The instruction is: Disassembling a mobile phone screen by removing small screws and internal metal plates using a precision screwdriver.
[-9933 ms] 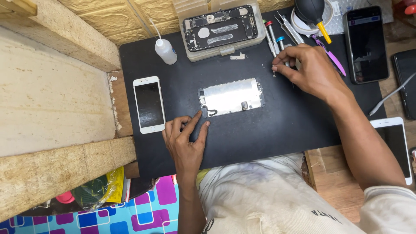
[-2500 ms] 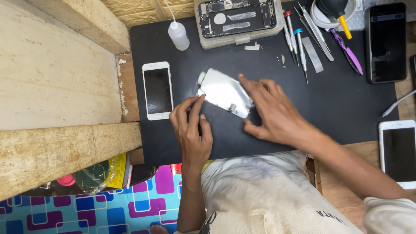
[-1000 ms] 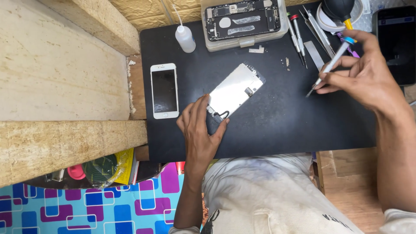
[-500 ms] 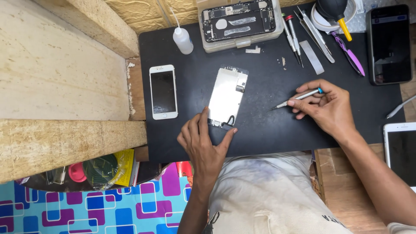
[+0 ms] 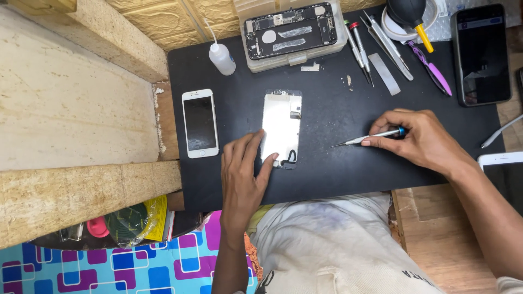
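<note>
Black rubber work mat is covering a wooden bench, with rough pale timber blocks lying to the left and a yellow textured wall panel running along the top. Left hand is lying flat on the mat, fingers spread and loose, gripping nothing; its fingertips are pressing on the lower left edge of the detached white phone screen panel, which is lying face down and upright near the mat's middle, a small dark flex cable curling at its bottom end. Right hand is resting on the mat to the right of the panel, thumb and fingers pinching closed around a thin silver precision screwdriver with a blue collar; the tip is pointing left toward the panel and stopping short of it, not touching. White smartphone with a dark screen is lying just left of the panel. Small clear squeeze bottle with a thin nozzle is standing near the mat's top left corner. Open phone body showing its black innards is sitting on a clear plastic tray at the top. Two more screwdrivers, tweezers and a purple pry tool are lying to the upper right, beside a large black smartphone.
</note>
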